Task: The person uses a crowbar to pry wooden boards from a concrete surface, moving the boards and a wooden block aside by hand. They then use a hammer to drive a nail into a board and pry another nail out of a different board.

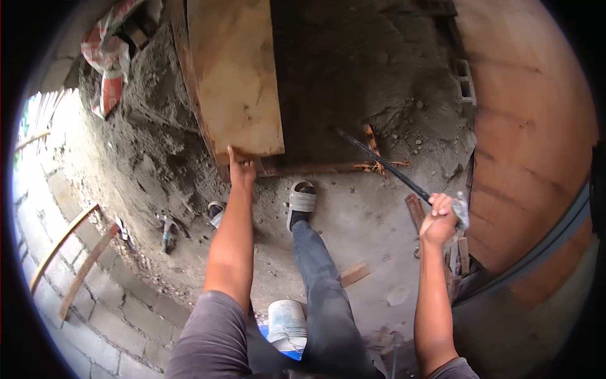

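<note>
My left hand (242,170) is at the near end of a wide plywood board (237,76). One finger lies along the board's face and the others curl at its edge; their undersides are hidden. My right hand (439,221) is closed around a long dark bar (385,165), near its lower end. Clear plastic or a similar pale wrap (462,211) shows beside that fist. The bar slants up and left, its far tip over dark ground. Splintered wood (374,148) lies near the middle of the bar.
A hammer (166,234) lies on the dirt at left, near curved wooden strips (88,271). A white bucket (287,322) stands between my legs. A wood block (355,274) lies by my foot. Brown panels (530,126) line the right side; a torn sack (110,76) lies upper left.
</note>
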`<action>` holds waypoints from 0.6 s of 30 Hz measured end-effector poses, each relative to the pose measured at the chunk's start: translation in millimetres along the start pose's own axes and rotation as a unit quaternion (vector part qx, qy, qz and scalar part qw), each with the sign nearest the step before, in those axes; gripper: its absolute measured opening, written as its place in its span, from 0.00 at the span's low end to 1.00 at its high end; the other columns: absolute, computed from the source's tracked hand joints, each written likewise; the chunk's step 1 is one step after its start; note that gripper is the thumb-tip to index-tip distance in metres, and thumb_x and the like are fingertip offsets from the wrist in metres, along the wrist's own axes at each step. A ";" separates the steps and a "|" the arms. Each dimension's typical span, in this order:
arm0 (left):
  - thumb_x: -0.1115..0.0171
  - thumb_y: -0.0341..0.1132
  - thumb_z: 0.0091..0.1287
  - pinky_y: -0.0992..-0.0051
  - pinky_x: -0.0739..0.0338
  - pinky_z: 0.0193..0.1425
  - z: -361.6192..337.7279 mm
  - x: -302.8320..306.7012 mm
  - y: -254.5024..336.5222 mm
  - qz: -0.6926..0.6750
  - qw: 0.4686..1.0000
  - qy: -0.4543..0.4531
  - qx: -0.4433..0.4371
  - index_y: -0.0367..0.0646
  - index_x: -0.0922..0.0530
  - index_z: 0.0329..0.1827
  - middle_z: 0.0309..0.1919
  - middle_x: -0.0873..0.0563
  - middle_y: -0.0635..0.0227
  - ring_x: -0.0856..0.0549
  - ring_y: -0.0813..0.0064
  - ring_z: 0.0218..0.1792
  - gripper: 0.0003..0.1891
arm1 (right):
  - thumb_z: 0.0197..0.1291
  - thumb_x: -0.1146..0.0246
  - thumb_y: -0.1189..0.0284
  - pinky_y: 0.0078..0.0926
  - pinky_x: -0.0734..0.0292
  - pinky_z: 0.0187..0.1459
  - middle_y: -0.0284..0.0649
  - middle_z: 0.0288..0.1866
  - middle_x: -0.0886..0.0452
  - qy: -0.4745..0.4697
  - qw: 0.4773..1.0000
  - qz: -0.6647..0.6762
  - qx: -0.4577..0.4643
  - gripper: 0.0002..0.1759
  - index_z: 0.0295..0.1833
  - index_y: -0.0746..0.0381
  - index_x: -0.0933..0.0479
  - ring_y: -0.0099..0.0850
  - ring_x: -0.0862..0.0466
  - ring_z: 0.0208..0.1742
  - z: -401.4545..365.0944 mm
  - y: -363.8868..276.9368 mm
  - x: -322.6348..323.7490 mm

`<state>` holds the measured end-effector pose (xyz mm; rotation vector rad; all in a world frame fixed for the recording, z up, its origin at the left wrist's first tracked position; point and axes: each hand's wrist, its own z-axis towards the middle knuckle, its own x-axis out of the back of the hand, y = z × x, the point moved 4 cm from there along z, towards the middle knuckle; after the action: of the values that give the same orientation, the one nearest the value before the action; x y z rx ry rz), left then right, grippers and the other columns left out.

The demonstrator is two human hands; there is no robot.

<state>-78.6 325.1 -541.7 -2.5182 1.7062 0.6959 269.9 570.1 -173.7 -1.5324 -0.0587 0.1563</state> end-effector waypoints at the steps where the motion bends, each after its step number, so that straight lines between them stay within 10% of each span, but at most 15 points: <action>1: 0.32 0.58 0.63 0.63 0.50 0.80 -18.5 -2.5 5.1 -0.012 1.000 -0.028 0.003 0.48 0.41 0.77 0.75 0.36 0.69 0.41 0.66 0.76 0.44 | 0.74 0.50 0.65 0.30 0.34 0.40 0.30 0.18 0.40 0.012 1.000 0.010 0.008 0.22 0.22 0.55 0.40 0.25 0.36 0.24 -5.0 -0.8 5.0; 8: 0.31 0.49 0.66 0.60 0.35 0.75 -220.8 -82.0 93.1 0.046 0.986 -0.065 -0.145 0.43 0.33 0.72 0.66 0.24 0.66 0.26 0.65 0.66 0.35 | 0.74 0.45 0.53 0.16 0.35 0.32 0.33 0.28 0.20 0.037 0.982 -0.129 -0.130 0.24 0.35 0.63 0.22 0.18 0.26 0.31 -27.8 -18.2 13.0; 13: 0.30 0.50 0.66 0.64 0.15 0.45 -392.0 -181.3 212.3 0.224 0.889 0.118 -0.383 0.21 0.24 0.54 0.50 0.16 0.54 0.14 0.63 0.42 0.33 | 0.57 0.39 0.86 0.22 0.24 0.43 0.36 0.34 0.17 0.111 0.984 -0.089 -0.104 0.20 0.57 0.72 0.21 0.22 0.21 0.36 -26.1 -34.2 56.5; 18: 0.36 0.40 0.69 0.66 0.12 0.37 -481.0 -273.4 343.5 0.172 0.900 0.032 -0.399 0.19 0.25 0.51 0.45 0.15 0.52 0.12 0.63 0.34 0.24 | 0.72 0.42 0.70 0.25 0.37 0.30 0.31 0.23 0.29 0.050 0.969 -0.218 -0.103 0.16 0.31 0.68 0.27 0.20 0.32 0.27 -130.9 -242.2 81.7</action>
<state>-298.6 301.5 70.8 -2.6979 2.2721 1.6538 384.1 444.4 57.9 -1.6932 -0.3383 -0.2861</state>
